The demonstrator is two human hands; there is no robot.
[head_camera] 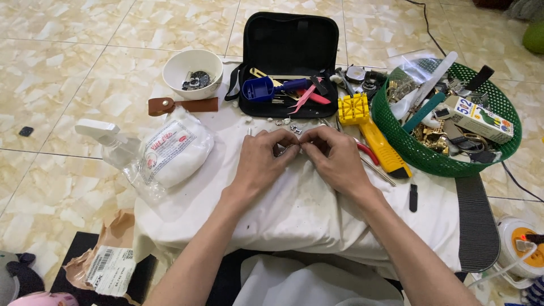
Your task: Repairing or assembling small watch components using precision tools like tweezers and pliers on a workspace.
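Note:
My left hand (262,160) and my right hand (336,156) meet fingertip to fingertip over a white cloth (294,209) spread on a low surface. Between them they pinch a small metal part (290,148), thin and shiny; most of it is hidden by the fingers. Tiny silver pieces (286,123) lie on the cloth just beyond the hands. Right of my right hand rests a yellow tool (374,133) beside a red-handled tool (367,152).
An open black tool case (289,39) with a blue tool sits at the back. A white bowl (192,71) of small parts, a brown leather strap (181,105), a bag of cotton (170,150) and a spray bottle (105,139) stand left. A green basket (504,105) is right.

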